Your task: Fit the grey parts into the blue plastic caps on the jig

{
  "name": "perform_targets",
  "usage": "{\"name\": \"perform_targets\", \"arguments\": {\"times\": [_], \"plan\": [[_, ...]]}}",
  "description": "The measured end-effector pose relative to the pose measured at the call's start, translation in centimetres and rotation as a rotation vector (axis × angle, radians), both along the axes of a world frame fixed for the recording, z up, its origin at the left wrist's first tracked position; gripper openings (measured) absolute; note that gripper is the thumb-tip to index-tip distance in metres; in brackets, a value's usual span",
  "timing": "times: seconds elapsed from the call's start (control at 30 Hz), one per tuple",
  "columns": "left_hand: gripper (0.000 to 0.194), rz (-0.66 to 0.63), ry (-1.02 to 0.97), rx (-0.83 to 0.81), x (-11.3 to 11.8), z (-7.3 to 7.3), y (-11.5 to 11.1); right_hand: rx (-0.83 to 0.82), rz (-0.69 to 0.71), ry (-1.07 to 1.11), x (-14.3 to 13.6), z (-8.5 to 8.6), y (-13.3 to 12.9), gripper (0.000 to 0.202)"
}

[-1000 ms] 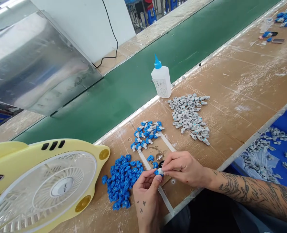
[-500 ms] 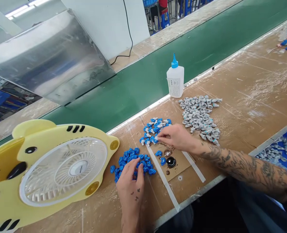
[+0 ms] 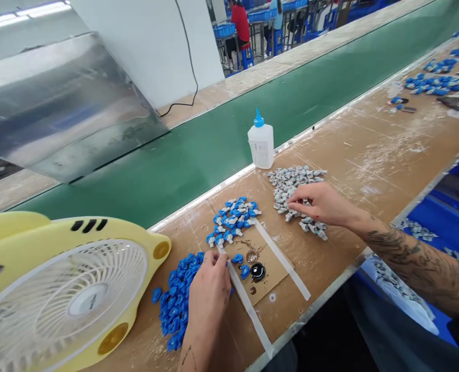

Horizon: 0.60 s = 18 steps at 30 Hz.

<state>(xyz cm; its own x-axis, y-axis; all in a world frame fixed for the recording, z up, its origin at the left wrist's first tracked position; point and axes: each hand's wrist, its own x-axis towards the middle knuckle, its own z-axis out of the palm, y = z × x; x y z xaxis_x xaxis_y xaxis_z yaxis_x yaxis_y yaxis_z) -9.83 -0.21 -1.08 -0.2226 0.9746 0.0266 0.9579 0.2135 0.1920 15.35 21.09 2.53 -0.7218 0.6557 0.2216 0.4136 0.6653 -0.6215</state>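
Observation:
My left hand (image 3: pixel 211 279) is beside the pile of blue parts (image 3: pixel 175 299), its fingers pinched together; a bit of blue shows at the fingertips, too small to make out. My right hand (image 3: pixel 322 203) reaches over the pile of grey parts (image 3: pixel 291 178), thumb and forefinger nearly together at its edge, and what they grip is hidden. Joined blue-and-grey pieces (image 3: pixel 235 213) lie in a group between the piles. Two loose blue parts (image 3: pixel 245 271) rest on a taped cardboard sheet (image 3: pixel 276 274), next to a small round dish of dark liquid (image 3: pixel 258 272).
A yellow animal-shaped fan (image 3: pixel 136 232) stands at the left. A white bottle with a blue nozzle (image 3: pixel 261 147) is upright by the green belt (image 3: pixel 198 155). More blue parts (image 3: pixel 439 83) lie far right. Blue bins (image 3: pixel 446 222) sit below the table's right edge.
My right hand has moved from the joined pieces to the grey pile. My left hand has closed its fingers and shifted to the right side of the blue pile. The camera view has turned right.

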Motion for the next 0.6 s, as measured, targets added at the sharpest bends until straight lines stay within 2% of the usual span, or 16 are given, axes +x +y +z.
{"name": "perform_targets", "arguments": {"times": [0.1,0.2,0.33,0.47,0.53,0.6], "plan": [[0.024,-0.008,-0.156,0.224,-1.1,-0.6,0.0,0.025,0.062,-0.108,3.5,-0.7,-0.6,0.019],[0.024,0.060,-0.306,0.413,-1.3,-0.1,-0.5,0.133,0.118,-0.188,4.2,-1.9,-1.3,0.017],[0.019,0.227,-0.628,0.410,0.5,1.3,-1.7,0.342,0.238,-0.323,1.6,-2.6,-1.3,0.015],[0.024,0.458,-0.882,0.433,3.6,1.4,-2.7,0.436,0.355,-0.509,-1.4,-2.1,-0.7,0.018],[0.023,0.471,-0.905,0.412,4.8,0.9,-3.0,0.451,0.423,-0.564,-2.1,-2.0,-0.4,0.020],[0.022,0.431,-0.875,0.375,5.5,0.3,-3.3,0.459,0.480,-0.577,-2.3,-2.0,-0.2,0.022]]}}
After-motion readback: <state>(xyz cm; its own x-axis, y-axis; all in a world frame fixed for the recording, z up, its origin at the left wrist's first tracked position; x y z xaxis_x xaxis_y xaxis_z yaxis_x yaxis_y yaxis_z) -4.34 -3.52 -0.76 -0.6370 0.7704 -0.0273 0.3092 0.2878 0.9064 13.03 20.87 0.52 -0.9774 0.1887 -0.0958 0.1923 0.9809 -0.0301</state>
